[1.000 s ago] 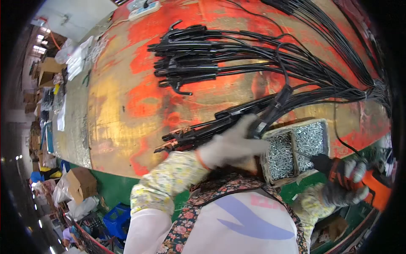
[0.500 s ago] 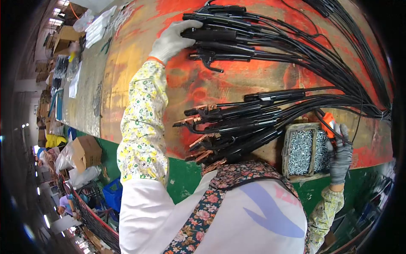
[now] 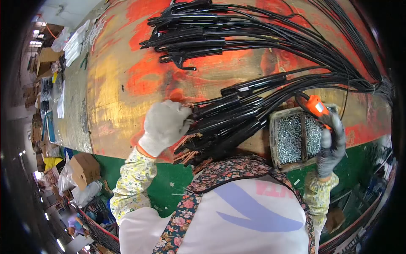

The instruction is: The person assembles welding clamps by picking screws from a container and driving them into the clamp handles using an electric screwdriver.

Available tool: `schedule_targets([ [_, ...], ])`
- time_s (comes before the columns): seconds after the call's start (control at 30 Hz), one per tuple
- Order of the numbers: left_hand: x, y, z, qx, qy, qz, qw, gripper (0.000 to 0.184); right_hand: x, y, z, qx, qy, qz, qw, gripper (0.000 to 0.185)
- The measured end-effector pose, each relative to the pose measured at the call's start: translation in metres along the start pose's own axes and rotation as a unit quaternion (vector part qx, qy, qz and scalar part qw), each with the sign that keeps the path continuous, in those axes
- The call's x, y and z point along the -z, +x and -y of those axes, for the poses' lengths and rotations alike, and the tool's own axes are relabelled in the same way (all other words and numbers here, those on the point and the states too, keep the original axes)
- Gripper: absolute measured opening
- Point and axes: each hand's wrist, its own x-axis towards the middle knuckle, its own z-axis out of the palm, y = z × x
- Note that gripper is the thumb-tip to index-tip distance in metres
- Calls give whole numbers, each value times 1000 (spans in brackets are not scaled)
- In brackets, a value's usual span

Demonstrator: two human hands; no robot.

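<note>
My left hand (image 3: pixel 165 126), in a white glove, has its fingers closed around the jaw end of a black welding electrode holder (image 3: pixel 218 106) in the near bunch. Copper-coloured jaws (image 3: pixel 186 156) of neighbouring holders stick out just below that hand. In a grey glove, my right hand (image 3: pixel 333 146) grips an orange and black power screwdriver (image 3: pixel 315 106) at the right side of a box (image 3: pixel 273 139). Small silvery screws (image 3: pixel 289 137) fill the box's two compartments. The screwdriver's tip is hidden by the hand.
A second bunch of black electrode holders (image 3: pixel 190 31) lies farther back on the red-stained table (image 3: pixel 122 84). Their black cables (image 3: pixel 313 55) run right to a tied bundle (image 3: pixel 382 89). A cardboard box (image 3: pixel 84 167) stands beyond the table at left.
My left hand has come down from the far bunch to the near bunch and closed on a holder there. My right hand keeps the screwdriver by the screw box. The view has shifted slightly.
</note>
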Motion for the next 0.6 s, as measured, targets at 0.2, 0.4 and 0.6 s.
schedule_targets([
  [0.2,87,-6,-12,41,-316,-129,939,9,-77,12,29,-397,486,240,741,56],
  [0.4,121,-17,-25,-31,-313,-85,945,10,-126,41,-34,-358,736,10,575,42],
  [0.6,87,-16,-38,101,-329,-157,926,26,-137,64,6,-316,688,72,650,31],
])
